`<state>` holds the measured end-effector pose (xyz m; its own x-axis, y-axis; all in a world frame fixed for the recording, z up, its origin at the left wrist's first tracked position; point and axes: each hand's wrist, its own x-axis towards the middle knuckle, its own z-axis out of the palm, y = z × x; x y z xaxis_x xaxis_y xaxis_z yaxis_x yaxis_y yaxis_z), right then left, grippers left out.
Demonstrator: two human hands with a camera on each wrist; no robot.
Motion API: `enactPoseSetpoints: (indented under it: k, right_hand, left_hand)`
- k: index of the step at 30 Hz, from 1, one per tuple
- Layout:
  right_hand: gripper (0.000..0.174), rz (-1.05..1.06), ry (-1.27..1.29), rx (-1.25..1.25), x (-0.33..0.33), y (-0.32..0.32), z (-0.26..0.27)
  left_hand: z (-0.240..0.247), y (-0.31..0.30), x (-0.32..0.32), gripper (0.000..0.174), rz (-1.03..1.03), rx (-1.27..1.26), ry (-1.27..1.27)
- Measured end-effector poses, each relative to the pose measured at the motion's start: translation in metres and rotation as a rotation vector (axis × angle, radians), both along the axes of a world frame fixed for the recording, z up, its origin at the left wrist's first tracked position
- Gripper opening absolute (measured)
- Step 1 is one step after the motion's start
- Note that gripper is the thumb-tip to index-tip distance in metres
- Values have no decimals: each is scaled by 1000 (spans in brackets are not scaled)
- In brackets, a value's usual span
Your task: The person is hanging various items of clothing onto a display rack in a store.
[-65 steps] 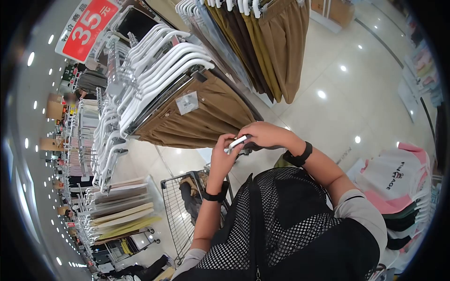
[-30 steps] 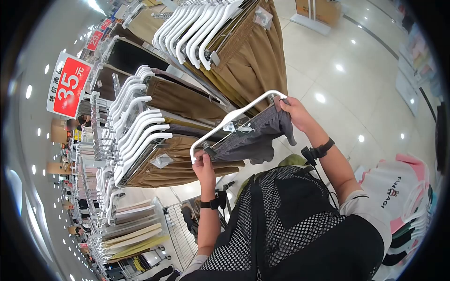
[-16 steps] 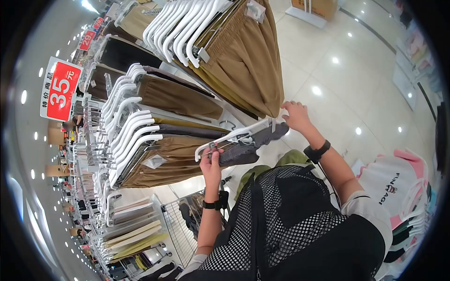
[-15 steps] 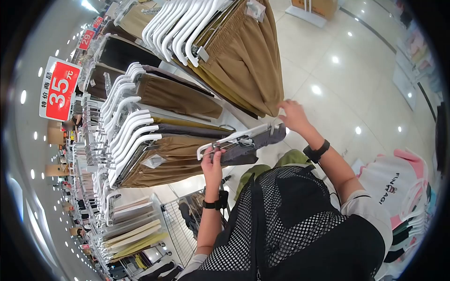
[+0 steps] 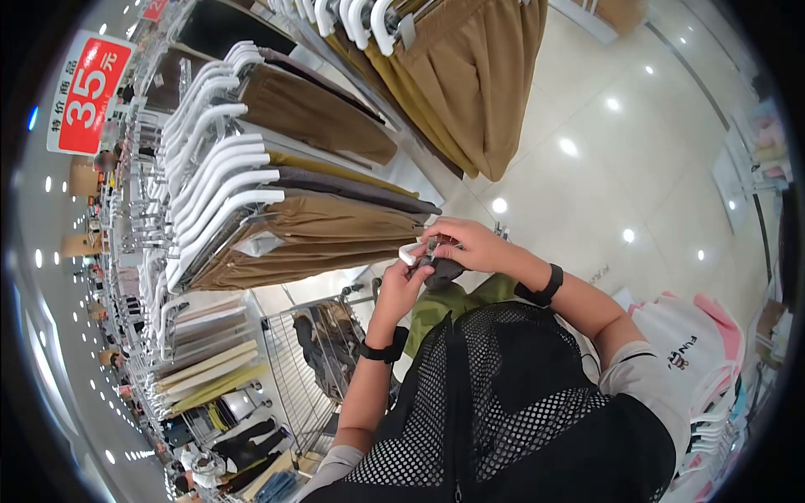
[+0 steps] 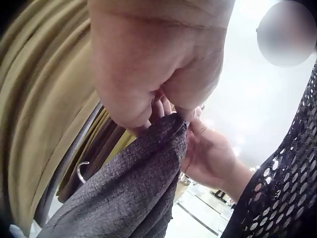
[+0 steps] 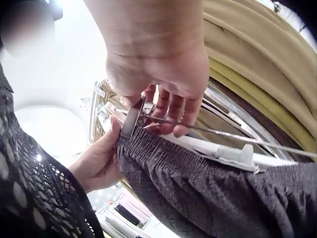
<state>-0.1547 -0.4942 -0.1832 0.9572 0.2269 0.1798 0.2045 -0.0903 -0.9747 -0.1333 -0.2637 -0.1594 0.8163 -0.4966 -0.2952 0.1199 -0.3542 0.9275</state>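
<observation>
Grey trousers [image 7: 208, 183] with an elastic waistband hang from a white hanger [image 7: 193, 145] with a thin metal bar [image 7: 233, 135]. In the head view both hands meet before my chest, at one end of that hanger. My right hand [image 5: 471, 245] pinches the metal clip [image 7: 131, 121] at the waistband's corner, as the right wrist view shows. My left hand [image 5: 401, 289] holds the same corner, its thumb and fingers around the cloth in the left wrist view. Most of the trousers are hidden behind the hands in the head view.
Brown trousers [image 5: 335, 226] on white hangers fill the rack to the left, beside a red price sign [image 5: 90, 92]. More brown trousers [image 5: 470, 75] hang beyond. A wire cart [image 5: 289, 360] stands below left. A white-and-pink shirt [image 5: 688, 335] hangs at right.
A second ago the hands held the hanger's two ends apart. The right hand then let go of its end and came over to the left hand. The hanger now points away from the head view.
</observation>
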Motion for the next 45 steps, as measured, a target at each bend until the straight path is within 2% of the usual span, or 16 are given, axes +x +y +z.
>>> enactPoseSetpoints:
  k: [5,7,11,13,14,17,25,27,32,34,35,37,38,39,41,45]
  right_hand:
    - [29,-12,117,-162,-2,14,-9]
    - [29,3,114,-178,2,19,-10]
    - [30,9,119,-220,3,29,1]
    - [30,3,119,-238,7,31,10]
    - [29,0,107,-246,9,31,13]
    - [28,3,95,-283,11,35,19]
    - [29,-23,32,-364,21,31,20]
    - [29,25,52,-328,23,31,25]
    - [34,51,107,-222,28,24,27]
    - [37,61,154,-161,30,22,24]
    - [39,88,125,-135,32,22,22]
    - [41,115,100,-107,31,21,18]
    - [40,119,118,-94,30,21,18]
    - [39,124,136,-82,29,21,18]
    - [38,140,118,-109,30,20,10]
    - [39,82,71,-234,27,20,13]
  left_hand:
    - [-9,7,-6,26,179,67,1]
    - [-7,5,-12,19,219,271,-170]
    - [-6,9,-18,18,206,232,-301]
    - [-5,10,-19,14,202,197,-519]
    - [-3,12,-19,14,201,195,-523]
    - [1,19,-18,9,247,346,-608]
    - [-17,37,-8,7,447,91,-397]
    - [-4,35,-6,10,525,41,-99]
    - [-7,43,8,24,340,-86,-98]
    - [0,38,7,36,202,-187,-139]
    - [2,38,9,36,202,-185,-138]
    - [6,41,15,47,25,-106,-247]
    - [10,45,18,53,38,-91,-41]
    - [11,43,18,53,38,-89,-39]
    - [16,38,20,49,96,101,125]
    - [38,16,12,41,52,187,-46]
